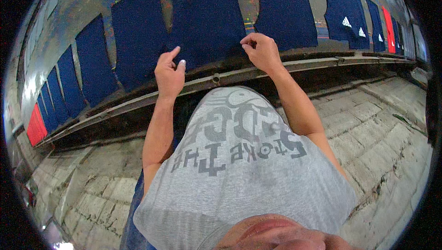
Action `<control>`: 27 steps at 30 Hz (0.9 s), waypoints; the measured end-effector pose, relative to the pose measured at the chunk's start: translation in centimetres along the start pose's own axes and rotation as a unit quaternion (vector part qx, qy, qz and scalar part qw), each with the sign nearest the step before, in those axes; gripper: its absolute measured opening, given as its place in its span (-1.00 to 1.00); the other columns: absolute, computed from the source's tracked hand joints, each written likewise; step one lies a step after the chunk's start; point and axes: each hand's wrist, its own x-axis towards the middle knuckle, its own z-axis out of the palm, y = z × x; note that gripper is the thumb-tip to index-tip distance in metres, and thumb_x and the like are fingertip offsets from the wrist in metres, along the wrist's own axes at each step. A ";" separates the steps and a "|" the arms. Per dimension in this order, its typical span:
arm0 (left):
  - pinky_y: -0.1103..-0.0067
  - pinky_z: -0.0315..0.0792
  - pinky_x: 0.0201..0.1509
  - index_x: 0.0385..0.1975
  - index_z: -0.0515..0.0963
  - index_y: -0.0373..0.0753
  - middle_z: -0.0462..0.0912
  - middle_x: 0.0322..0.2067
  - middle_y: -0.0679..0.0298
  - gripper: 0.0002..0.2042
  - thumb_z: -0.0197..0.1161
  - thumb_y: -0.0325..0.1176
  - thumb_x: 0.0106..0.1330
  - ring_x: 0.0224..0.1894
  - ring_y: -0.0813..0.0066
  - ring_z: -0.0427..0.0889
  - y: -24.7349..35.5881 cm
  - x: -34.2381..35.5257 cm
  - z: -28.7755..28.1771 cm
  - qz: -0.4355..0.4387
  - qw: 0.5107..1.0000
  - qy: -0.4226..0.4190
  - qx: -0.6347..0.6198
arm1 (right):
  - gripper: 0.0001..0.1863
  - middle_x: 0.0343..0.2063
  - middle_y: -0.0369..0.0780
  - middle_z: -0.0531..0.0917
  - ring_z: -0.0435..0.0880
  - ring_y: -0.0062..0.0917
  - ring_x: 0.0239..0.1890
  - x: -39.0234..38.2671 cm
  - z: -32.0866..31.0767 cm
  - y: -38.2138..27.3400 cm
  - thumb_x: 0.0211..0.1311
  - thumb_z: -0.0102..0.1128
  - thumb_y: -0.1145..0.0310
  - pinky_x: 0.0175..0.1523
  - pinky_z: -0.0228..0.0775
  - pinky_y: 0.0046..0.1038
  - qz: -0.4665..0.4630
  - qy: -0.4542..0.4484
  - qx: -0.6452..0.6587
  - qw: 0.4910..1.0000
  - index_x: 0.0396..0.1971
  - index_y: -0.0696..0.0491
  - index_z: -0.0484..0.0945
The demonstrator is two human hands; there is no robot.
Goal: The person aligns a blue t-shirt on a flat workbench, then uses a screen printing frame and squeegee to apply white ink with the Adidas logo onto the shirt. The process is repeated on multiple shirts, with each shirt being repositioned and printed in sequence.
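Note:
A dark navy fabric panel [207, 15] lies flat on the long grey table directly in front of me. My left hand [170, 73] is over the panel's near left part, index finger stretched out and thumb apart, holding nothing visible. Something whitish covers the tip of that thumb. At the panel's right edge, my right hand [262, 52] has its thumb and fingertips pinched together. Whether fabric is caught between them is hidden. Another navy panel [285, 11] lies just right of this hand, and one more navy panel [138, 34] is left of my left hand.
More navy pieces run along the table both ways; some at right carry white logos [346, 22]. A red piece [389, 29] lies far right, another red piece [37, 126] far left. A metal rail [317, 64] edges the table above a paved block floor [363, 112].

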 end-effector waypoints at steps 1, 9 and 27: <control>0.54 0.66 -0.19 0.30 0.73 -0.32 0.77 -0.11 0.29 -0.54 0.49 -0.61 0.37 -0.40 0.62 0.52 0.6 0.6 -0.3 -0.068 0.996 -0.030 -0.057 | -0.84 -0.18 -0.11 0.90 0.89 -0.24 -0.14 0.7 -0.4 -0.5 0.33 0.53 0.31 0.05 0.71 -0.21 -0.005 -0.012 0.029 0.999 -0.15 -0.01 0.90; 0.65 0.69 -0.21 0.24 0.79 -0.29 0.79 -0.23 0.40 -0.63 0.51 -0.55 0.44 -0.32 0.72 0.63 11.3 11.7 -8.3 0.145 0.971 0.090 -0.167 | -0.82 -0.34 -0.33 0.80 0.71 -0.70 -0.35 10.5 -12.0 -11.1 0.58 0.40 0.37 -0.24 0.57 -0.53 -0.167 0.086 0.193 0.963 -0.06 0.16 0.83; 0.61 0.66 -0.37 0.31 0.69 -0.37 0.64 -0.21 0.31 -0.54 0.45 -0.66 0.39 -0.42 0.69 0.51 1.2 3.0 -1.5 0.023 0.997 0.049 -0.060 | -0.82 -0.23 -0.19 0.92 0.86 -0.45 -0.22 5.0 -2.4 -1.7 0.36 0.52 0.34 -0.04 0.68 -0.36 -0.063 0.012 0.108 0.992 -0.10 0.01 0.90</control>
